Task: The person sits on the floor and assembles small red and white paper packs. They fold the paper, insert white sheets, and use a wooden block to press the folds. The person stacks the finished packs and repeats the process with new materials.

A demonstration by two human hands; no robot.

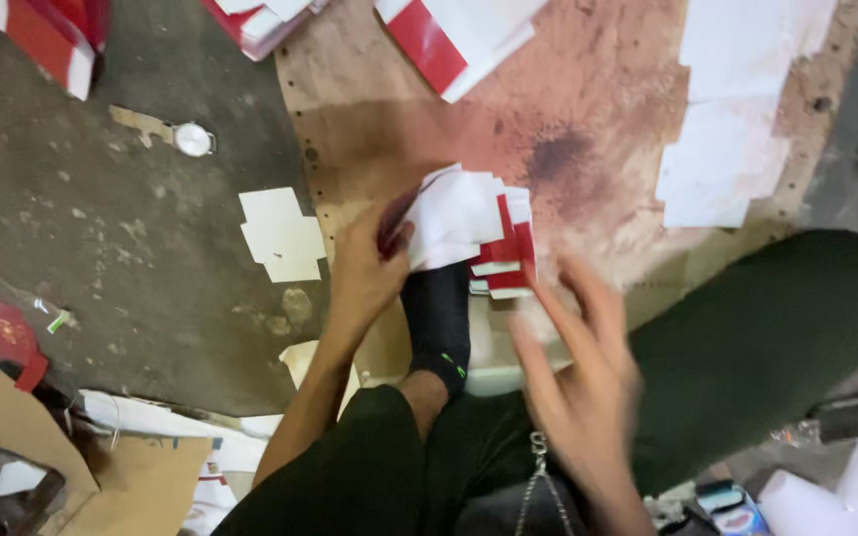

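Right hand nearest camera, blurred, fingers spread, holding nothing. Card stack lies just past its fingertips, up and left. Left hand already pinches stack's left edge, so left is nearer.

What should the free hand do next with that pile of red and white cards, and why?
Probably bring the right hand onto the card stack to steady it. Only the left hand grips it, at one edge, and the cards fan out unevenly; the right hand hangs open just short of them.
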